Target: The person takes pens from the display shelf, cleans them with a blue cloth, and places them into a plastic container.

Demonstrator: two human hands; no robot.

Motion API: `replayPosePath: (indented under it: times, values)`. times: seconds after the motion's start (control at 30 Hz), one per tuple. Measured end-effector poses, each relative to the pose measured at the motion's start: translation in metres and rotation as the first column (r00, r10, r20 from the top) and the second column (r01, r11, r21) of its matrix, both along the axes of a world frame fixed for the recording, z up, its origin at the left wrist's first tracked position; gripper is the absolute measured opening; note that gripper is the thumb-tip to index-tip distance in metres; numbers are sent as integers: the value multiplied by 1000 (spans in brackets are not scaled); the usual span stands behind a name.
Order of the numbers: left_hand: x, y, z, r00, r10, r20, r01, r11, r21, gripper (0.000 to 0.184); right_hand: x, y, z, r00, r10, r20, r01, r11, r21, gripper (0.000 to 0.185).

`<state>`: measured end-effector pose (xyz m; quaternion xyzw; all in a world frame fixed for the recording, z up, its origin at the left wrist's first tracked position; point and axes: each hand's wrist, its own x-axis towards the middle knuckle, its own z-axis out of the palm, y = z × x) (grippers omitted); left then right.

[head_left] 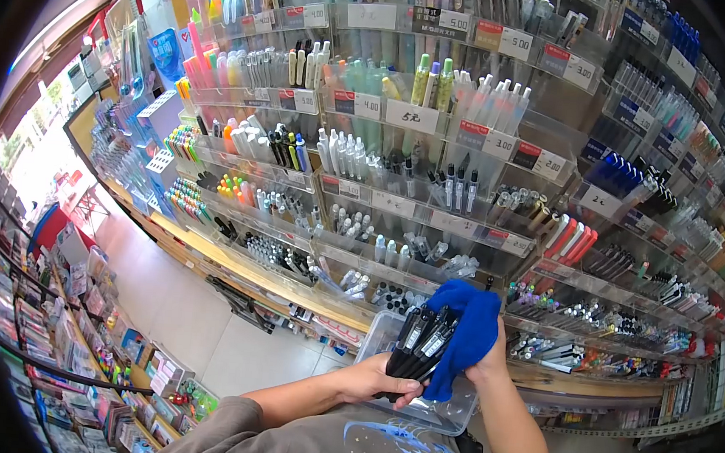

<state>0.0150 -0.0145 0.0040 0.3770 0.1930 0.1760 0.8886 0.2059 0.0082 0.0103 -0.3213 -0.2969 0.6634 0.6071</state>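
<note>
My left hand is closed around a bundle of black pens, which point up and lean slightly right. Beside it, my right hand grips a blue cloth that drapes over the right side of the bundle; most of the right fingers are hidden behind the cloth. Below both hands sits a clear plastic box, close to my body; what it holds is mostly covered by hands and pens.
A tiered clear rack full of pens and price tags rises in front of me. Its wooden ledge runs along the bottom. Lower left stands another display packed with stationery. Tiled floor lies between, with a bright doorway at far left.
</note>
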Motion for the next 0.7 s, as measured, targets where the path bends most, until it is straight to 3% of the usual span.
replayPosePath:
  times: [0.07, 0.1, 0.13, 0.3, 0.4, 0.43, 0.57, 0.63, 0.7]
  values:
    - [1, 0, 3, 1000, -4, 16, 4, 1000, -18, 14, -5, -7, 8, 969, 87, 230, -118, 985, 125, 30]
    - [2, -1, 4, 1000, -19, 5, 19, 1000, 4, 14, -10, -3, 22, 955, 144, 260, -128, 989, -77, 45]
    - [3, -1, 5, 999, -34, -6, 35, 999, 26, 13, -10, -9, 19, 884, 136, 448, -207, 972, 114, 52]
    - [5, -4, -9, 984, 13, -178, 19, 984, 179, 16, -19, -10, 6, 928, -20, 372, -38, 988, 147, 33]
    - [8, -3, -10, 960, 52, -275, 15, 971, 237, 19, -25, -8, 1, 885, -197, 421, 203, 979, 33, 17]
    - [9, -5, -14, 953, 89, -290, -15, 969, 248, 20, -23, -3, -3, 720, -317, 617, 221, 948, 229, 11]
    - [10, -5, -9, 903, 247, -350, -102, 918, 384, 23, -20, -10, 5, 614, -365, 700, 135, 922, 362, 11]
    - [10, -5, -8, 873, 306, -380, -110, 882, 458, 22, -23, -10, 8, 626, -402, 668, 181, 908, 377, 12]
    - [9, -5, -10, 883, 298, -362, -140, 905, 402, 20, -21, -12, 11, 590, -395, 704, 177, 914, 364, 19]
